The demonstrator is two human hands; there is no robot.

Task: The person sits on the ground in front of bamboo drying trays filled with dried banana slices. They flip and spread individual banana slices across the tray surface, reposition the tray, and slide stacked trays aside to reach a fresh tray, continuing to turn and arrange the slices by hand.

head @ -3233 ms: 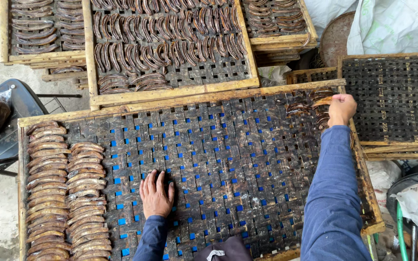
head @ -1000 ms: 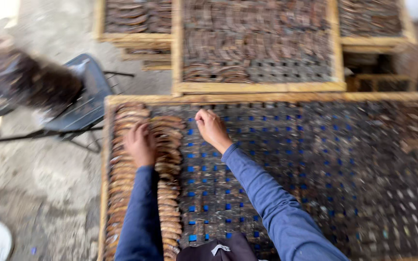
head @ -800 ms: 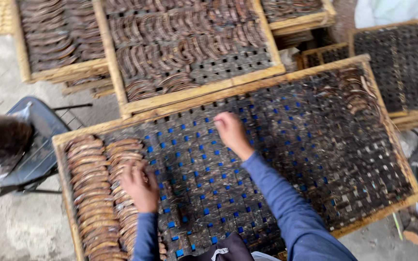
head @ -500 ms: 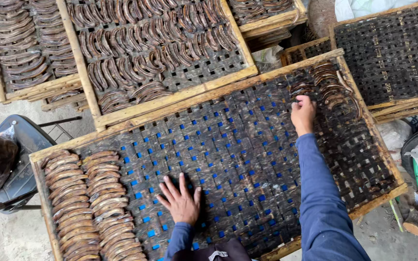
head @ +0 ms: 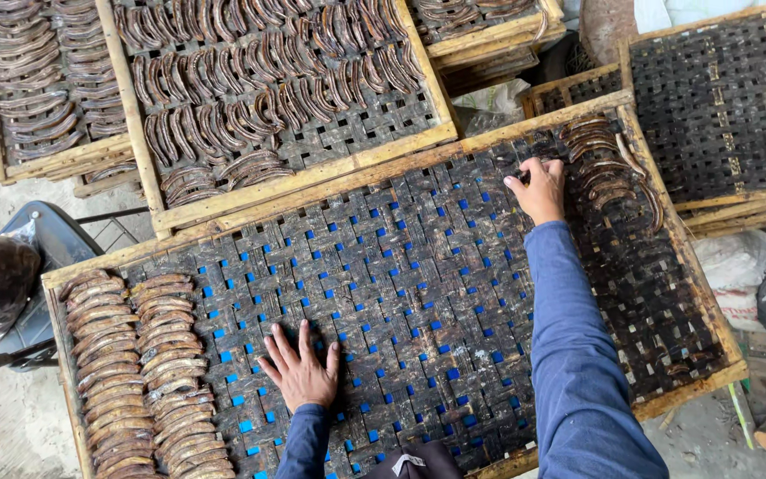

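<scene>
Left hand (head: 301,371): lying flat on the woven tray (head: 401,293), fingers spread apart, holding nothing
Right hand (head: 538,188): reaching to the tray's far right; fingers curling together beside the loose curved brown strips (head: 609,164); cannot tell whether one is pinched
Laid strips (head: 139,372): lying in two neat columns at the tray's left end

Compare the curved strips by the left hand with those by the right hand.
The left group of curved strips lies in two tidy columns, pale brown, clear of the left hand. The right group of curved strips is smaller, darker and loosely scattered, with the right hand at its edge. Both rest on the same woven tray.
</scene>
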